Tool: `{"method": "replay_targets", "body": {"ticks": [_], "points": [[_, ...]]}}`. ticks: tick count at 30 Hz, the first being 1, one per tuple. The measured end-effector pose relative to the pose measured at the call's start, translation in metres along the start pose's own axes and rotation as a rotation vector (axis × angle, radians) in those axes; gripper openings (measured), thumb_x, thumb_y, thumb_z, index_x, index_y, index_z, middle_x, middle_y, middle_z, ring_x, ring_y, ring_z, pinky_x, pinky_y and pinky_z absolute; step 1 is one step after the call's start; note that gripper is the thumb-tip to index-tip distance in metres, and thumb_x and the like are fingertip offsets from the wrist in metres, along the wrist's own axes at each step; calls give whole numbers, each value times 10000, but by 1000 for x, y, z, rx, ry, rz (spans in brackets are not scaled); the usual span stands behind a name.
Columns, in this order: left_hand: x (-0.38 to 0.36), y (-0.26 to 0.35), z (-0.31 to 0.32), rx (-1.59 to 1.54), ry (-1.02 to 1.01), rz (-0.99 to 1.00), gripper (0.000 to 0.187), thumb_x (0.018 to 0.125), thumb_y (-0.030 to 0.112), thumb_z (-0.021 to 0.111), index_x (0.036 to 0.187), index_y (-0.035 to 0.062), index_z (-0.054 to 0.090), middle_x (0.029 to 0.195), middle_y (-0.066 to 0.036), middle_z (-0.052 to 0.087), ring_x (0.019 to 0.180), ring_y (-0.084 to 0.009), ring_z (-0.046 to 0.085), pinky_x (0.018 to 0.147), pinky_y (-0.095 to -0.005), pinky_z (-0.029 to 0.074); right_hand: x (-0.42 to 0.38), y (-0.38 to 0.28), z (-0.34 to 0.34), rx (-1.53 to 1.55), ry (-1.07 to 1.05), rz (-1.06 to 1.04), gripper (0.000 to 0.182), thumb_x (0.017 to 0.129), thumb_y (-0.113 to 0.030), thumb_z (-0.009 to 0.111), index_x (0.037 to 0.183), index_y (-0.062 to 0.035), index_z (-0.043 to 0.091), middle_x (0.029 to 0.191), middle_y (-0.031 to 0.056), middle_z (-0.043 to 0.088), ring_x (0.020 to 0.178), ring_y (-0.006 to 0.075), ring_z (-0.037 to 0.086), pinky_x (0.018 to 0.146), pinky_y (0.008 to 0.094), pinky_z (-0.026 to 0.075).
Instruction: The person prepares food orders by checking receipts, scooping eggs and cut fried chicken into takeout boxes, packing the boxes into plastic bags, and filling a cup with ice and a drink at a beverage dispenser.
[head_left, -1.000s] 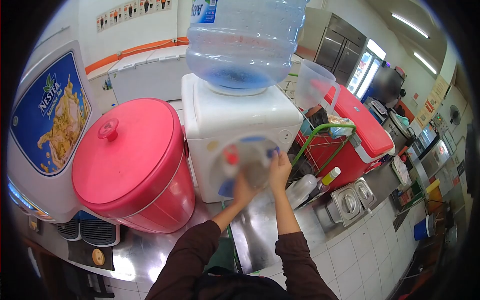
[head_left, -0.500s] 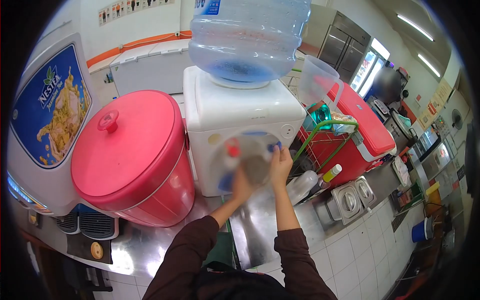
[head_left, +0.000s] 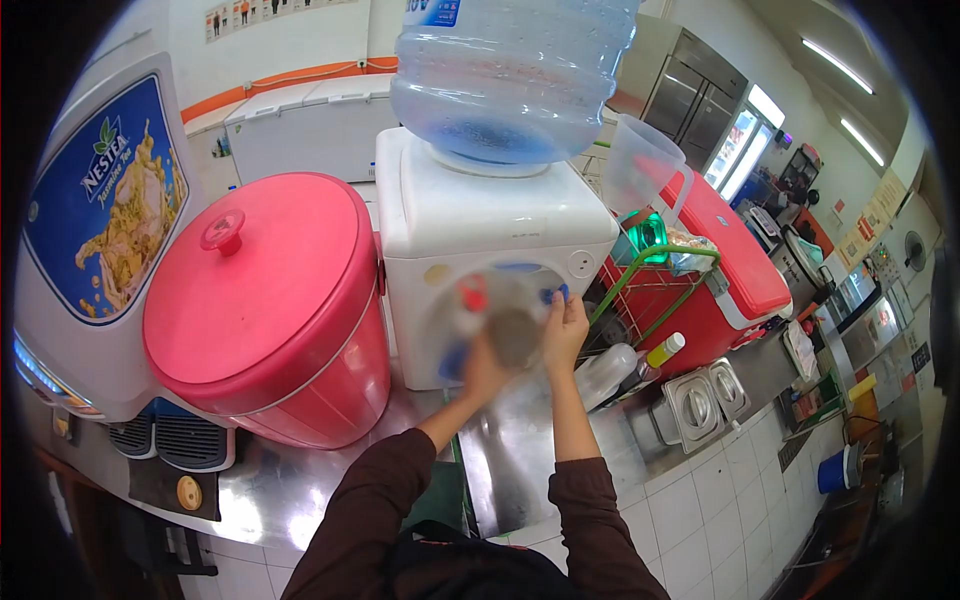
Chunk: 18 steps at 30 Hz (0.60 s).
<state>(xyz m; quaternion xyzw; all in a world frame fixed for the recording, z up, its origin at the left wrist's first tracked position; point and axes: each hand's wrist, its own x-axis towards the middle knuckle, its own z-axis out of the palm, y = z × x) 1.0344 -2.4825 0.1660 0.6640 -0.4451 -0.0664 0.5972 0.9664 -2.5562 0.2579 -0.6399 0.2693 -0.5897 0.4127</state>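
At the front of a white water dispenser (head_left: 500, 225) with a large clear bottle (head_left: 510, 75) on top, my left hand (head_left: 487, 372) is wrapped round a greyish cup (head_left: 513, 337), both blurred. The cup is in the dispenser's recess, below the taps. My right hand (head_left: 567, 330) has its fingers closed on the blue tap (head_left: 553, 294) at the recess's right side. A red tap (head_left: 473, 292) shows to the left, untouched. The cup's contents are too blurred to make out.
Left of the dispenser stand a large pink lidded container (head_left: 260, 300) and a drinks machine (head_left: 105, 210). To its right are a green-rimmed wire basket (head_left: 650, 270), a red cooler (head_left: 735, 250), a bottle (head_left: 665, 350) and lidded steel containers (head_left: 692, 410) on the steel counter (head_left: 280, 490).
The camera view has shifted slightly, so the dispenser appears a little further right. Both hands keep their places at the cup and the blue tap.
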Motion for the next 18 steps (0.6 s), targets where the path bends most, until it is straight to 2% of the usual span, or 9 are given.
{"method": "replay_targets", "body": {"ticks": [9, 12, 15, 17, 18], "points": [[0, -2, -3, 29, 10, 6, 936, 483, 199, 829, 1209, -26, 284, 1143, -229, 464, 1065, -358, 481, 874, -386, 408, 0, -2, 1, 30, 4, 11, 237, 905, -166, 475, 708, -33, 468, 491, -7, 448, 427, 40, 401, 398, 201, 297], [0, -3, -3, -2, -13, 19, 929, 486, 192, 827, 1209, -22, 284, 1141, -230, 466, 1059, -359, 487, 871, -388, 411, 1, -1, -1, -70, -3, -24, 239, 902, -167, 480, 704, -35, 466, 493, -3, 457, 435, 42, 419, 406, 203, 314], [0, -10, 0, 34, -16, 6, 924, 490, 190, 825, 1211, -16, 285, 1143, -226, 466, 1060, -360, 487, 869, -392, 413, 3, 2, -4, -195, 2, -112, 233, 897, -167, 487, 705, -37, 468, 500, 8, 483, 442, 63, 451, 415, 215, 337], [-2, -10, 0, 68, -10, 23, 921, 494, 199, 826, 1216, 5, 288, 1147, -224, 466, 1070, -357, 485, 874, -391, 412, 9, 2, -8, -338, -52, -245, 212, 888, -156, 498, 713, -40, 473, 519, 24, 532, 430, 132, 478, 421, 239, 354], [-3, -10, 0, 67, -13, 23, 921, 494, 199, 826, 1216, 5, 288, 1147, -224, 466, 1070, -357, 485, 874, -391, 412, 8, 2, -9, -340, -50, -244, 212, 888, -156, 498, 713, -40, 473, 519, 24, 532, 430, 132, 478, 421, 239, 354]]}}
